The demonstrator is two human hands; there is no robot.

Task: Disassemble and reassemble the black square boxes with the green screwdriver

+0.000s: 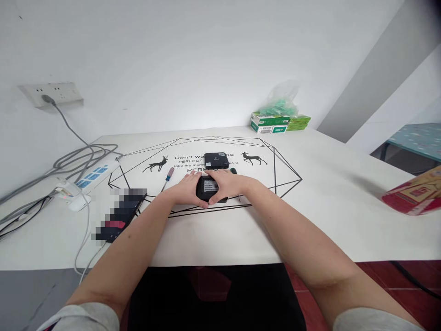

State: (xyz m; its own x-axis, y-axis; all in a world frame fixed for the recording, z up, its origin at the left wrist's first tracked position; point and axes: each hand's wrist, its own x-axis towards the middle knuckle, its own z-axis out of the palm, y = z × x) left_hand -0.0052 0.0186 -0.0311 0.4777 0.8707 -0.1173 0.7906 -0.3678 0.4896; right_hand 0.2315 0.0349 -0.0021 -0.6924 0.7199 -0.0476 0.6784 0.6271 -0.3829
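Observation:
A small black electronic box [210,185] with a pale printed label on top lies on the printed white table mat. My left hand [188,189] grips its left side, thumb at the near edge. On the opposite side my right hand [227,183] is closed round it, fingers over the far edge and thumb near the left one. Just beyond them rests a flat black square casing [217,160] with small stickers. To the left lies a screwdriver [168,176] with a blue and red handle. A dark green handle [234,171] shows partly behind my right hand.
A phone [126,214], partly blurred out, lies at the left near a power strip [98,177] and tangled cables. Green and white boxes [270,122] with a plastic bag [280,102] stand against the wall. A red and yellow package [415,195] is at the right edge.

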